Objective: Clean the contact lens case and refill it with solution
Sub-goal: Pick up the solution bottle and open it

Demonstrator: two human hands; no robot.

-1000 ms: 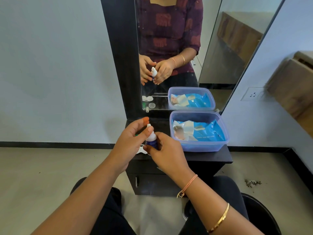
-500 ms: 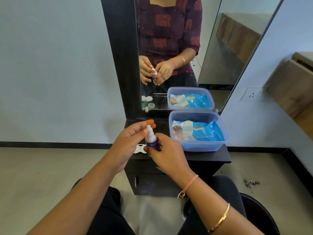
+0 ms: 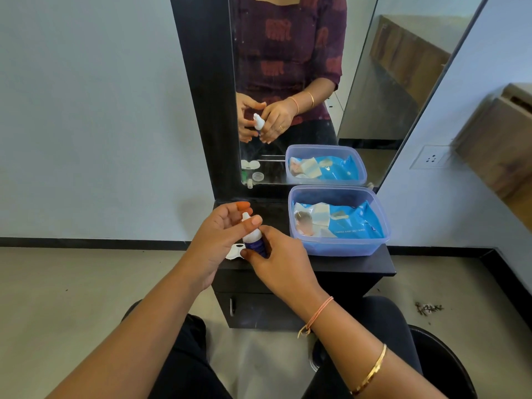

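Up against the pale wall stands a tall black-framed mirror, and below it a black cabinet top. On the right part of that top sits a translucent bluish plastic tub holding a blue wet-wipes pack. Nearer the left edge, both hands meet above the surface. The right hand grips the dark blue body of a small solution bottle, holding it upright. The left hand has its thumb and fingers closed around the bottle's white nozzle tip. Just beneath the bottle, on the cabinet top, lies the white contact lens case, mostly hidden by the hands.
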